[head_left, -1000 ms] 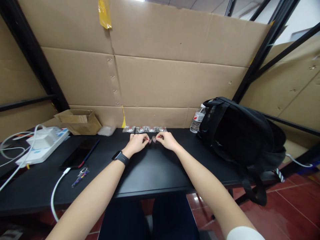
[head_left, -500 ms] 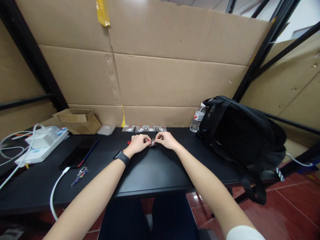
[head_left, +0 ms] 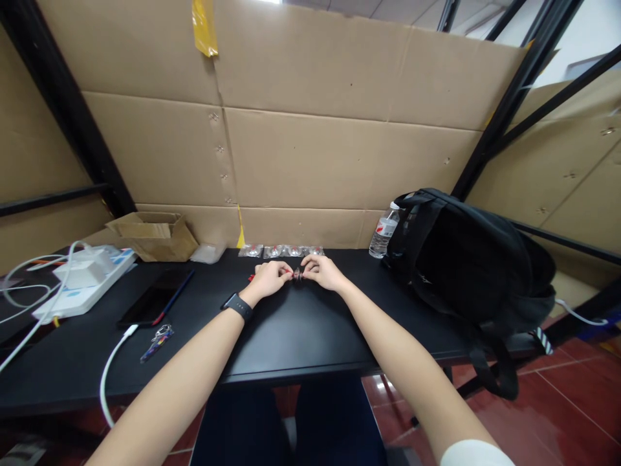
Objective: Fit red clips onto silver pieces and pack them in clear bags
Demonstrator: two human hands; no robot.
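My left hand (head_left: 272,279), with a dark watch on its wrist, is closed in a pinch at the centre of the table. Facing it, my right hand (head_left: 324,272) pinches too, thumb against fingers. Between the fingertips is a small shiny clear packet (head_left: 297,275), with a bit of red at its left end; its contents are too small to make out. Something red (head_left: 251,277) shows just left of my left hand, mostly hidden behind it. Beyond both hands, several clear packets (head_left: 274,251) with red and silvery contents lie in a row along the cardboard wall.
On the right, a black backpack (head_left: 478,259) lies beside a water bottle (head_left: 384,231). To the left are a charging phone (head_left: 156,298), a keychain (head_left: 158,342), a white power strip (head_left: 87,285), a brown paper bag (head_left: 155,236) and a clear plastic bag (head_left: 207,253).
Both hands stay in nearly the same place. The packet between them has turned or folded slightly and looks narrower and darker. The camera view has shifted a little.
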